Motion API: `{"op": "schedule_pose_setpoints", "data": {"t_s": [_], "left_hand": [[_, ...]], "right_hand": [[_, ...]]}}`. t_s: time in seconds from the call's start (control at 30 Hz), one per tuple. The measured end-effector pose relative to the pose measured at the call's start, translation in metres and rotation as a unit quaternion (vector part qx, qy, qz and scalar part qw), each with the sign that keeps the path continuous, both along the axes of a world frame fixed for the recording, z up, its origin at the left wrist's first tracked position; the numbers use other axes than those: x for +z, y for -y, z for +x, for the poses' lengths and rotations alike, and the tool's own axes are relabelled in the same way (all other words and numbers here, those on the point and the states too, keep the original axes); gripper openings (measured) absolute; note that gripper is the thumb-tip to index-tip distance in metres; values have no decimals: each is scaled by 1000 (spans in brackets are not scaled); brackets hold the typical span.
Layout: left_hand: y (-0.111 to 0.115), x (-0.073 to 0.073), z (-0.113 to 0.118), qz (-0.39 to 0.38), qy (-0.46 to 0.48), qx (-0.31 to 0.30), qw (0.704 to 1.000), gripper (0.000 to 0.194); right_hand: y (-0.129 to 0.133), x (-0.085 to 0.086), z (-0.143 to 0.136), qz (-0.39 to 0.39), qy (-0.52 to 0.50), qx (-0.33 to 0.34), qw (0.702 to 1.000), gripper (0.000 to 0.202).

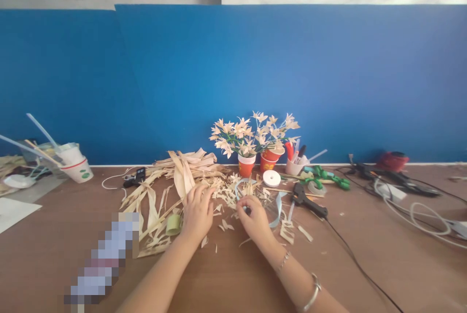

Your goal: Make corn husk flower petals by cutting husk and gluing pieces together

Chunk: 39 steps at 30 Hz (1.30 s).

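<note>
My left hand [198,210] lies palm down at the edge of a heap of dry corn husks [184,172], its fingers stretched out and slightly apart. I cannot see anything held in it. My right hand [253,215] is curled, with thumb and fingers drawn together around something small and dark, mostly hidden by the fingers. Just beyond it are pale husk scraps [226,191] and a light blue strip. Behind these stand husk flowers [242,130] on green stems in red paper cups [246,165]. A green roll [173,224] sits left of my left hand.
A black glue gun [308,202] with a trailing cord lies at right, near a white spool [272,178] and green wire bundles [324,177]. White cables [412,216] lie far right. A paper cup [78,169] leans at left. A blue partition [233,70] backs the table.
</note>
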<state>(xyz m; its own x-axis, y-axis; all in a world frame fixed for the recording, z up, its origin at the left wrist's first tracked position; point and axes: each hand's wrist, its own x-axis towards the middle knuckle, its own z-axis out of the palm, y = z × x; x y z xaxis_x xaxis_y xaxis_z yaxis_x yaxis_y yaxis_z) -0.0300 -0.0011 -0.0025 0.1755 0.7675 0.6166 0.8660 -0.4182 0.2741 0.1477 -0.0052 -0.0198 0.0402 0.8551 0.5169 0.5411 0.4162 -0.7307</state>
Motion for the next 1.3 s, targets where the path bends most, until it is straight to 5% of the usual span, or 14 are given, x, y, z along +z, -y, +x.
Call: {"op": "schedule_pose_setpoints", "data": {"t_s": [0.17, 0.33, 0.53, 0.67, 0.8, 1.3], "left_hand": [[11, 8, 6, 14, -32, -112, 993, 24], [16, 10, 8, 29, -37, -146, 988, 17], [12, 7, 7, 9, 10, -145, 989, 15], [10, 4, 8, -18, 56, -155, 986, 12], [10, 3, 10, -34, 87, -158, 983, 11], [10, -1, 12, -44, 73, -167, 982, 12]], "right_hand": [[1, -4, -1, -27, -34, 36, 998, 17], [2, -3, -2, -62, -71, 57, 994, 17], [9, 6, -3, -63, -40, 75, 994, 11], [14, 12, -2, 30, 57, 88, 994, 26], [14, 12, -1, 83, 137, 76, 984, 13], [17, 14, -4, 58, 160, 75, 983, 11]]}}
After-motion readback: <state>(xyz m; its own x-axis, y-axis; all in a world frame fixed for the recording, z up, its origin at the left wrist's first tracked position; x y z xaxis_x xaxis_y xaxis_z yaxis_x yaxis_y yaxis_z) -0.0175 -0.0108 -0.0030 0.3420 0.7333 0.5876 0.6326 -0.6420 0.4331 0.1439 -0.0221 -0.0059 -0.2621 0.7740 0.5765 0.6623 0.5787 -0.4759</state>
